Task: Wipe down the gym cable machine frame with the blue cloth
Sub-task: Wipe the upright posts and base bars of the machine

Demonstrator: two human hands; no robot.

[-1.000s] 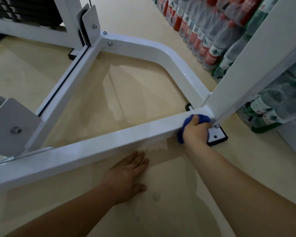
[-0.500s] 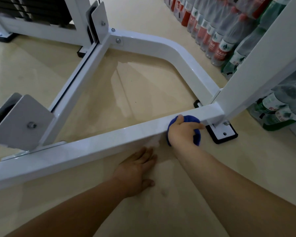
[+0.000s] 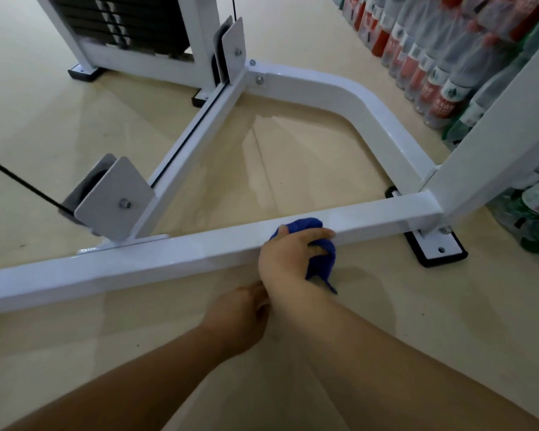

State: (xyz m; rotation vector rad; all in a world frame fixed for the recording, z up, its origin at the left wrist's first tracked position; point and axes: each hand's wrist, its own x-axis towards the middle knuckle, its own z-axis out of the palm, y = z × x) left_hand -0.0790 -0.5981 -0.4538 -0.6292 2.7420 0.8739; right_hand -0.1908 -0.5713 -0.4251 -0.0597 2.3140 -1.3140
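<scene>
My right hand (image 3: 288,259) curls tight around the bunched, dark blue cloth (image 3: 322,255), pressing it on the top edge of the white front bar (image 3: 168,259). Bare bar runs left; one upright post (image 3: 486,169) closes the right end. My left hand (image 3: 240,312) rests on the floor (image 3: 386,321), with its fingers hidden, so I cannot tell how they lie. Two pulley brackets (image 3: 115,197) stand behind the bar.

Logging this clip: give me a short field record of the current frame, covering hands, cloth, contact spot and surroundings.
right hand: grips the blue cloth, pressing it on the near bar
blue cloth: bunched over the bar's top and front, one tail hanging down
contact spot: along the bar, left of the corner upright
left hand: on the floor beside the right wrist, fingers hidden
surroundings: weight stack, pulley plate, bottles at right
</scene>
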